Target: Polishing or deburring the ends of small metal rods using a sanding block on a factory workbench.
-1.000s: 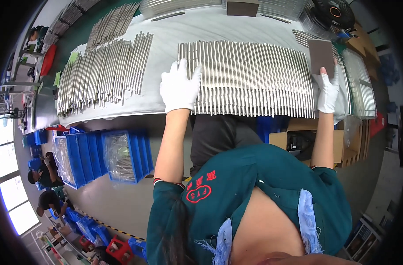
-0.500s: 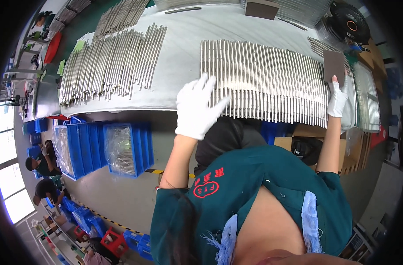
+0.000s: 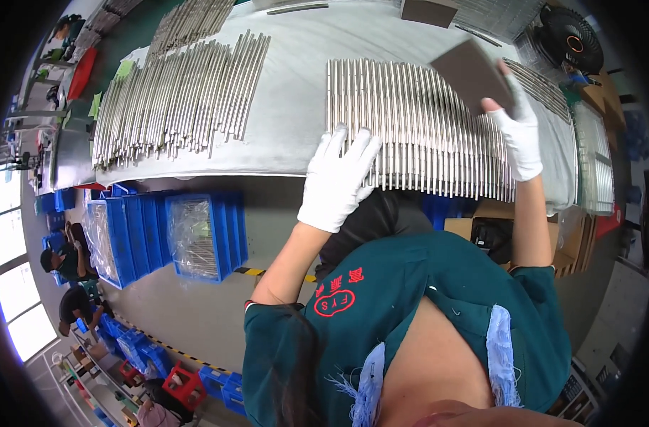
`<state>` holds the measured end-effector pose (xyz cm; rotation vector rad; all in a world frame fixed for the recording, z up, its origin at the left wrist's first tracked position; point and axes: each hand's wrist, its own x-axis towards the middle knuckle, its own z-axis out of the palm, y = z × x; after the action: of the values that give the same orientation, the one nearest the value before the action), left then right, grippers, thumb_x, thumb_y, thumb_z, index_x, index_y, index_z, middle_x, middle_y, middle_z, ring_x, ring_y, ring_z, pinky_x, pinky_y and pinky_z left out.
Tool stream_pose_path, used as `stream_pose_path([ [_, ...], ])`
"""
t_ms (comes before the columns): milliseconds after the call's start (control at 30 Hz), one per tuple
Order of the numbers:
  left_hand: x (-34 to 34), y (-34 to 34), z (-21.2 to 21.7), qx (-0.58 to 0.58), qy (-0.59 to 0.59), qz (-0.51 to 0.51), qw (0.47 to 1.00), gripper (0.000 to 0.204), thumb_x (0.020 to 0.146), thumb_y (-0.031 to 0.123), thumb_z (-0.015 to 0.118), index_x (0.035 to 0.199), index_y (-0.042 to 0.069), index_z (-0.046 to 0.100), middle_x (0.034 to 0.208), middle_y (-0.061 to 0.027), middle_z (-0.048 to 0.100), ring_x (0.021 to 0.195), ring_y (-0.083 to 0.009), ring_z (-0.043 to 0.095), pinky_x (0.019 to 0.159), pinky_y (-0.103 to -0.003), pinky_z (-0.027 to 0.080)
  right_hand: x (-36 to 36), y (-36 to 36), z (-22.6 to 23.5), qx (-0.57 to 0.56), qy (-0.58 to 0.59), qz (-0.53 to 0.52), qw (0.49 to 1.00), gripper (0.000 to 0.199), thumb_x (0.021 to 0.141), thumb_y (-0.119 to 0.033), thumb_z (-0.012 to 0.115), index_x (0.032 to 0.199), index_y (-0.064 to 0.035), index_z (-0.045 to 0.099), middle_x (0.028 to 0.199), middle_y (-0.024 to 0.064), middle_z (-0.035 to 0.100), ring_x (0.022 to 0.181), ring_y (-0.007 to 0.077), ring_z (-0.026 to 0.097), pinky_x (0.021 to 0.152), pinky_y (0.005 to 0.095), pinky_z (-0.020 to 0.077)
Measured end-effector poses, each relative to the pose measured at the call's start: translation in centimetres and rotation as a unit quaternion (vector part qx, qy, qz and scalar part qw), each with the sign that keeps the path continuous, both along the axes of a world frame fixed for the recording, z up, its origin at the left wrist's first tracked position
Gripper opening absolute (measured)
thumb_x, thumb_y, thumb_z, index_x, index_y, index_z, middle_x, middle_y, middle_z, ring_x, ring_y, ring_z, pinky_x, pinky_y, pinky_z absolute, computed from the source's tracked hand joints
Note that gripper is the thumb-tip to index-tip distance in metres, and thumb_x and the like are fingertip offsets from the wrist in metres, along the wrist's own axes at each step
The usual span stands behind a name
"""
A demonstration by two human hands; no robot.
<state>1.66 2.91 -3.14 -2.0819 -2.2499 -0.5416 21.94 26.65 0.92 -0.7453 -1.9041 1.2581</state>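
Note:
A neat row of shiny metal rods lies side by side on the white-covered table in front of me. My left hand, in a white glove, rests with fingers stretched over the lower left part of this row. In my right hand, gloved but with bare thumb and index fingertips, is a flat dark grey-brown rectangular block. The block is tilted over the right part of the row and hides some rods. Whether it touches them I cannot tell.
More rods lie in a looser bunch at the left of the table. A black fan and another dark block stand at the back. Blue crates are below the table at left. People work farther left.
My right hand has swung the block from the row's right end leftward over the rods, turning it. My left hand has moved right and settled onto the rods.

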Motion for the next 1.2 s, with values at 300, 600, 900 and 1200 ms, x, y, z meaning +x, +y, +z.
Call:
stream_pose_path([
  [300,0.0,-0.5,-0.7,0.058,-0.004,-0.028,0.998,0.071,0.065,0.047,0.074,0.127,0.014,0.061,0.123,-0.0089,0.06,0.111,-0.0335,0.056,0.099,-0.048,0.046,-4.7,-2.7,-0.6,0.019,-0.192,0.083,0.978,0.06,0.088,-0.017,0.071,0.144,-0.0217,0.051,0.134,0.0081,0.062,0.121,0.0162,0.057,0.105,0.0288,0.041],
  [600,-0.2,0.0,-0.9,0.097,0.015,-0.036,0.995,0.066,0.072,0.058,0.065,0.122,0.015,0.064,0.113,-0.0094,0.063,0.107,-0.0285,0.06,0.096,-0.047,0.047,-7.8,-2.9,1.7,-0.075,-0.181,0.236,0.952,0.055,0.087,-0.003,0.067,0.139,-0.0131,0.057,0.138,0.0061,0.06,0.126,0.0171,0.054,0.109,0.0288,0.0393],
  [900,0.1,-0.1,-2.0,0.116,0.008,-0.023,0.993,0.067,0.072,0.063,0.062,0.12,0.016,0.065,0.112,-0.0081,0.064,0.108,-0.0277,0.06,0.094,-0.051,0.047,-6.2,-1.1,1.5,-0.1,-0.212,0.232,0.944,0.054,0.088,-0.002,0.064,0.14,-0.0154,0.056,0.137,0.0043,0.061,0.122,0.0161,0.058,0.107,0.0288,0.0433],
  [1200,0.3,-0.2,-1.9,0.097,0.002,-0.027,0.995,0.066,0.074,0.062,0.062,0.122,0.017,0.064,0.115,-0.0097,0.064,0.109,-0.0289,0.061,0.095,-0.052,0.046,-5.5,-0.5,1.7,-0.042,-0.22,0.217,0.95,0.052,0.089,-0.001,0.064,0.138,-0.0138,0.057,0.135,0.0056,0.063,0.12,0.0154,0.059,0.105,0.0285,0.0438],
])
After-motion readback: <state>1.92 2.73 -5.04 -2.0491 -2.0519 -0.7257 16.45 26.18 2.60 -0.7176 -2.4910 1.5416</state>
